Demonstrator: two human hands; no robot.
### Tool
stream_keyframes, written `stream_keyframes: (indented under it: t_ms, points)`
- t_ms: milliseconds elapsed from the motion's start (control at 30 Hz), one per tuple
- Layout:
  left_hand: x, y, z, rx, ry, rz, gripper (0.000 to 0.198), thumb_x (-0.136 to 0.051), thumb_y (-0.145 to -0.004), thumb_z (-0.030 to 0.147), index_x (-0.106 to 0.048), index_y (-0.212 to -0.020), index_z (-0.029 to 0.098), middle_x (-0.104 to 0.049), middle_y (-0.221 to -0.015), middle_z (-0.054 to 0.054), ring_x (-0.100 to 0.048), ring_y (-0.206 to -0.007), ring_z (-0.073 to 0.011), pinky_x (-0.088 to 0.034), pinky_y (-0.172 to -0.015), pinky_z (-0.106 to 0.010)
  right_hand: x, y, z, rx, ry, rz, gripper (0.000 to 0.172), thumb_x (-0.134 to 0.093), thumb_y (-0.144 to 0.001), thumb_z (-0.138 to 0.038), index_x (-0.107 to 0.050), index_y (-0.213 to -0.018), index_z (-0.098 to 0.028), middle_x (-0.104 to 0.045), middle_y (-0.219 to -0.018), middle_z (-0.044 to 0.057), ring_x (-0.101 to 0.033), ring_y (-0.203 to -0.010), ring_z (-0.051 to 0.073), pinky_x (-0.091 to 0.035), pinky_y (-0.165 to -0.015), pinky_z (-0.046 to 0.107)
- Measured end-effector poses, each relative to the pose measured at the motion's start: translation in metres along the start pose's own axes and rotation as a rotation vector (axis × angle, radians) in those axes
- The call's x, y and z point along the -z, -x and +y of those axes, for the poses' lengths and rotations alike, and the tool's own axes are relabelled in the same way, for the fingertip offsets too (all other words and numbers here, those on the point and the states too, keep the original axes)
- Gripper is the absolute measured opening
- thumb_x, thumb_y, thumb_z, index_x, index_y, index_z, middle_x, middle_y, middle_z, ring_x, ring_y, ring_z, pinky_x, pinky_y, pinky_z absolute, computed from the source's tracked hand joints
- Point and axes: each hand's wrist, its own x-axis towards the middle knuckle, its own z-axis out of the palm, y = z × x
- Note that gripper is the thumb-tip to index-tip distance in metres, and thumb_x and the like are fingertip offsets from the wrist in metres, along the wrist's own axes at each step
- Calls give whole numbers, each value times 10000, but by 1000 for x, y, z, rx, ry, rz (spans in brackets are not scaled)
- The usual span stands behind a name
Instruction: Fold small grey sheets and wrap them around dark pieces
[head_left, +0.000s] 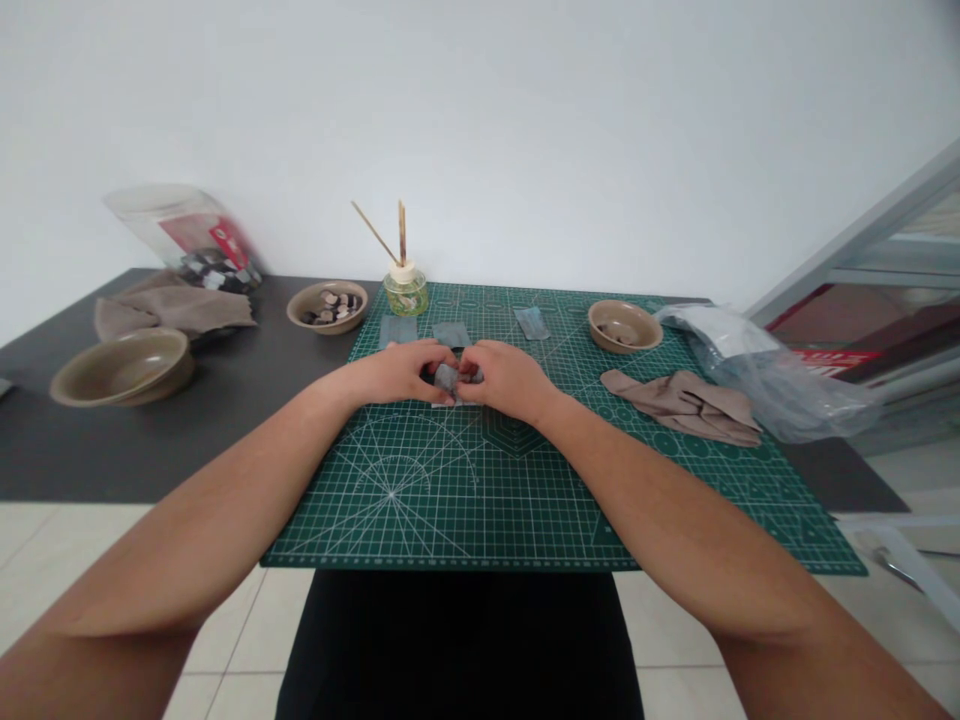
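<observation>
My left hand [401,372] and my right hand [514,380] meet over the cutting mat [450,500], fingers curled in. Between their fingertips they pinch a small grey, crumpled-looking piece [447,377]; its exact kind is too small to make out. A flat whitish edge shows just beneath the fingers, mostly covered by them. Right behind the hands lie two thin grey squares [398,330], and a pale blue-grey packet-like piece [532,322] rests farther right on the mat.
A reed diffuser [406,290] stands at the mat's back edge. To the left are a bowl of dark and pale discs [328,307], a larger bowl [124,368], a brown cloth [169,305] and a bag [199,240]. Rightward sit another bowl [625,327], a cloth [686,405] and clear plastic [780,385].
</observation>
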Motion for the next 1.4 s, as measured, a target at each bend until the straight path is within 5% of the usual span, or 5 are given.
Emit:
stream_keyframes:
  t_ms: [233,567,1033,1400]
  points:
    - [0,0,-1,12,7,-6,595,-736,-790,566,-670,-1278,233,-628,-1111,-49,-580,-931,-226,-368,-812,-331,3,3,3,-7,28,-16,190,-725,-866,-343,-732,-950,-173,-747,-1003,72,-652,-914,211,-400,-739,302]
    - [2,1,1,14,-7,-9,495,-730,-795,574,-679,-1130,213,-619,-1061,-33,-560,-906,-212,-352,-789,-320,0,2,-1,107,-43,-47,206,-731,-918,-355,-755,-1001,-168,-736,-1051,78,-653,-971,205,-424,-824,294]
    - [0,0,0,14,9,-7,573,-739,-784,570,-680,-1237,224,-635,-1076,-45,-576,-894,-218,-367,-790,-319,4,3,-2,-59,30,-15,206,-686,-902,-340,-755,-1008,-177,-738,-1041,88,-656,-967,225,-432,-787,309]
    - [1,0,1,14,-14,-6,526,-729,-789,587,-680,-1156,213,-625,-1046,-39,-563,-888,-213,-354,-768,-313,0,2,-3,70,-5,-45,230,-672,-963,-368,-773,-1051,-181,-735,-1071,87,-649,-1031,220,-436,-860,305]
